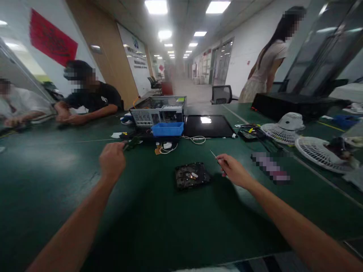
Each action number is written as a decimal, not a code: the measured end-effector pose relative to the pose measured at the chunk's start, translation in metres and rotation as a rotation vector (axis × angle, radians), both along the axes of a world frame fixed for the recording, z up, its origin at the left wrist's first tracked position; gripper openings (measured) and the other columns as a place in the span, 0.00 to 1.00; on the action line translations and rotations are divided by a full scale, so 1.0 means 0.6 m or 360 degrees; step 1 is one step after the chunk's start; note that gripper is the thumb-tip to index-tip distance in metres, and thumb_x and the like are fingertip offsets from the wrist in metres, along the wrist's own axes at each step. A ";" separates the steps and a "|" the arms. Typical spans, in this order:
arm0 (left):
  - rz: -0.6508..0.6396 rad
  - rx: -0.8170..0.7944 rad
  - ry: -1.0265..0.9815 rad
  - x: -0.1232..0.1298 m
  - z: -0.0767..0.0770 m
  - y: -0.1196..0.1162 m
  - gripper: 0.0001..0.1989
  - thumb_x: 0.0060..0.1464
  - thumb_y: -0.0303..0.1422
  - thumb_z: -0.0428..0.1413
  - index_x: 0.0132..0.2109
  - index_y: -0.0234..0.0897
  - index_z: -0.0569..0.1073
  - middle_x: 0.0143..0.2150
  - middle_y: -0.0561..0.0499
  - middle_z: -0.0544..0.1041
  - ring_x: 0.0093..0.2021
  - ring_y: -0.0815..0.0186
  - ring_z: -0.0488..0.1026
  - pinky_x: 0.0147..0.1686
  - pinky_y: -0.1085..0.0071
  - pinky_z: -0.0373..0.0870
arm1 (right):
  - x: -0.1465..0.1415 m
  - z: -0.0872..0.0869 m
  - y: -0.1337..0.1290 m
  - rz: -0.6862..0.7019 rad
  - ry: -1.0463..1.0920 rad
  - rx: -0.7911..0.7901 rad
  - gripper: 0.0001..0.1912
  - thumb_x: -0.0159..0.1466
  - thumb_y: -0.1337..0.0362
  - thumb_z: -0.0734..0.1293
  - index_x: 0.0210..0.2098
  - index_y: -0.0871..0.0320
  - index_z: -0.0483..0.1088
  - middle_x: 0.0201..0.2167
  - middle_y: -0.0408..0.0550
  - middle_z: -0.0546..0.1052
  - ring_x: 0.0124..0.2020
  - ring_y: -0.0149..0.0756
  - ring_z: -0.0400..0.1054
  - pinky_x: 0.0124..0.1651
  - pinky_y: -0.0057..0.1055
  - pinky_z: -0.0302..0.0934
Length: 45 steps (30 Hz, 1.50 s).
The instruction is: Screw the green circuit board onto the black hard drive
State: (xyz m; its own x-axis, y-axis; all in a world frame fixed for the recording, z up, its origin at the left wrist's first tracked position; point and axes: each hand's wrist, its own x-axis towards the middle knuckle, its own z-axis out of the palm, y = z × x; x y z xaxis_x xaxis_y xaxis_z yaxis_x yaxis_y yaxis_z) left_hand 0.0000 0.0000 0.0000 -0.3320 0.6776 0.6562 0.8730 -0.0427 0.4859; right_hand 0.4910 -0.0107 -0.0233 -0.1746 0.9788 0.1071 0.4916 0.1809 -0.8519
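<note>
A dark, flat device with an opened top [193, 176] lies on the green table [159, 215], with small pale and coppery parts showing at its middle. My right hand [230, 169], to the right of the device, is closed on a thin screwdriver-like tool [213, 154] whose tip points up and left. My left hand [112, 160] is raised at the left, fingers pressed together, beside a small dark green piece [132, 142]. What that hand holds, if anything, is hard to make out.
Farther back stand an open metal computer case [159, 109], a blue tray [168, 129], a black flat panel [209, 126] and white cables. White fan grilles [319, 151] lie right. Two people sit left; another person [265, 64] stands behind the table.
</note>
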 end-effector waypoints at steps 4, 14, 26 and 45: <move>-0.0652 -0.0441 -0.0934 0.215 -0.051 -0.029 0.19 0.66 0.45 0.50 0.42 0.35 0.77 0.39 0.46 0.79 0.40 0.59 0.77 0.40 0.64 0.76 | -0.066 0.026 0.036 -0.0207 0.0394 -0.0051 0.20 0.64 0.44 0.67 0.40 0.55 0.71 0.28 0.42 0.70 0.24 0.29 0.62 0.22 0.26 0.55; -0.1053 -0.0481 -0.1057 0.387 -0.056 -0.062 0.19 0.66 0.47 0.53 0.42 0.37 0.79 0.37 0.48 0.79 0.35 0.62 0.77 0.34 0.70 0.76 | -0.105 -0.004 0.004 0.0172 0.0933 -0.0414 0.26 0.55 0.48 0.78 0.44 0.57 0.71 0.20 0.37 0.70 0.17 0.24 0.56 0.17 0.23 0.44; 0.0260 -0.0609 0.0250 0.075 -0.107 -0.027 0.42 0.62 0.52 0.51 0.69 0.18 0.60 0.70 0.24 0.60 0.72 0.40 0.54 0.69 0.47 0.51 | -0.077 -0.012 0.021 -0.0064 0.1123 -0.0408 0.22 0.54 0.54 0.79 0.40 0.56 0.70 0.21 0.37 0.68 0.20 0.25 0.57 0.19 0.22 0.44; 0.0135 -0.1149 0.0484 -0.135 -0.197 0.072 0.50 0.60 0.63 0.34 0.63 0.18 0.68 0.66 0.23 0.65 0.68 0.36 0.60 0.64 0.44 0.56 | -0.060 -0.037 0.047 -0.0196 0.1260 -0.0342 0.20 0.53 0.56 0.79 0.37 0.56 0.70 0.26 0.38 0.68 0.22 0.24 0.59 0.20 0.24 0.45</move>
State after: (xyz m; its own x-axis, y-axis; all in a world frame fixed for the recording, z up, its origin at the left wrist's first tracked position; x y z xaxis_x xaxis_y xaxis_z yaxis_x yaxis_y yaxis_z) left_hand -0.0811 0.0431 -0.1182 -0.2782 0.9512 0.1335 0.9582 0.2652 0.1073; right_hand 0.4551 0.0175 -0.0458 -0.0164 0.9991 -0.0385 -0.2623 -0.0414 -0.9641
